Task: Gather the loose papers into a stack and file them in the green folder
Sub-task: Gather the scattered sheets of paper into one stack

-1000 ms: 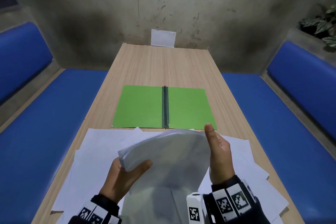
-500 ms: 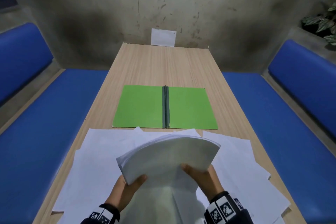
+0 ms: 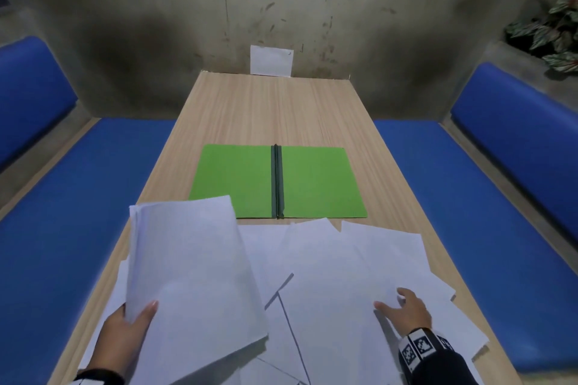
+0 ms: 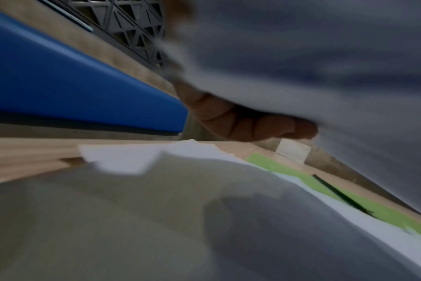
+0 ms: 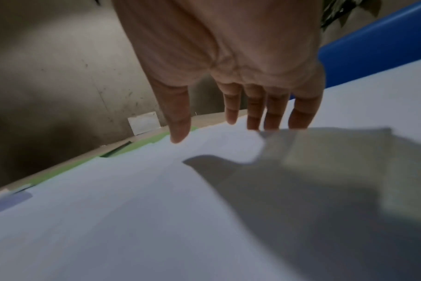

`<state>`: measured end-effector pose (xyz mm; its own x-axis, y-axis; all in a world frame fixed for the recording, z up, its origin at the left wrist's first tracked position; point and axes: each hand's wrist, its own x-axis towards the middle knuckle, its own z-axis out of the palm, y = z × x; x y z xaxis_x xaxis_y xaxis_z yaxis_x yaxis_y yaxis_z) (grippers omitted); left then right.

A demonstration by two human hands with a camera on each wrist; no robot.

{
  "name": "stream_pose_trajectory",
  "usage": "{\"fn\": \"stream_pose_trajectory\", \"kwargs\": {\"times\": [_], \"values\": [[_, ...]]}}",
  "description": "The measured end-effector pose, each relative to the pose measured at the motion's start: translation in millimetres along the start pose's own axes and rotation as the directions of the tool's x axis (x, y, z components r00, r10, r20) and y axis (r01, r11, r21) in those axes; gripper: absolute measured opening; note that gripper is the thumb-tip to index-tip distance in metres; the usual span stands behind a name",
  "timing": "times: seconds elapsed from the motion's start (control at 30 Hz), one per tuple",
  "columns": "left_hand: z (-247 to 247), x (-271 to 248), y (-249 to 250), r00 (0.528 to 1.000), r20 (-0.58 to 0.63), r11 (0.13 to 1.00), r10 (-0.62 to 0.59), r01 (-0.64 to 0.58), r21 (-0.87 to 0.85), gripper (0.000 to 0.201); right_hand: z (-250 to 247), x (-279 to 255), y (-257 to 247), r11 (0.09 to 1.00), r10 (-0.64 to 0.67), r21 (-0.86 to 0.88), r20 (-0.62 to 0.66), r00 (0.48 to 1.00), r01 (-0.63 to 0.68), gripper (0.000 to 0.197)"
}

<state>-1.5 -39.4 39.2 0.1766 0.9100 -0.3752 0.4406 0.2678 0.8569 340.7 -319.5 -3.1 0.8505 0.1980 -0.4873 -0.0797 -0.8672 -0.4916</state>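
The green folder [image 3: 278,181] lies open and flat in the middle of the wooden table [image 3: 266,109], dark spine upward. My left hand [image 3: 131,325] grips a stack of white papers [image 3: 187,269] by its near left corner, thumb on top, lifted above the table at the left. In the blurred left wrist view my fingers [image 4: 248,121] curl under that stack [image 4: 301,57]. Loose white sheets [image 3: 359,266] lie spread over the near table. My right hand [image 3: 403,309] is open, fingers straight, touching the loose sheets [image 5: 156,190] at the near right.
Blue padded benches [image 3: 463,197] run along both sides of the table. A small white card [image 3: 271,60] leans against the stained wall at the far end. A leafy plant [image 3: 553,31] sits at the upper right. Some sheets hang over the table's near right edge.
My right hand has let go of the stack and moved right onto the loose sheets. My left hand has carried the stack to the left, now flatter and unbent.
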Motion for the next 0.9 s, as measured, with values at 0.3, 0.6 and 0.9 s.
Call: {"fn": "stream_pose_trajectory", "kwargs": {"times": [0.3, 0.6, 0.9], "values": [[5.7, 8.1, -29.8, 0.991, 0.124, 0.976, -0.059, 0.031, 0.217, 0.04, -11.1, 3.5, -4.1, 0.983, -0.062, -0.168, 0.06, 0.996, 0.071, 0.019], [12.3, 29.5, -35.3, 0.996, 0.082, 0.805, 0.03, -0.072, 0.588, 0.051, -55.6, 21.5, 16.8, 0.964, 0.103, -0.228, -0.142, 0.984, -0.134, 0.008], [11.6, 43.0, -30.1, 0.987, 0.141, 0.746, -0.07, -0.042, 0.665, 0.073, -53.0, 6.1, 6.3, 1.0, 0.009, -0.021, -0.143, 0.99, -0.012, 0.045]]}}
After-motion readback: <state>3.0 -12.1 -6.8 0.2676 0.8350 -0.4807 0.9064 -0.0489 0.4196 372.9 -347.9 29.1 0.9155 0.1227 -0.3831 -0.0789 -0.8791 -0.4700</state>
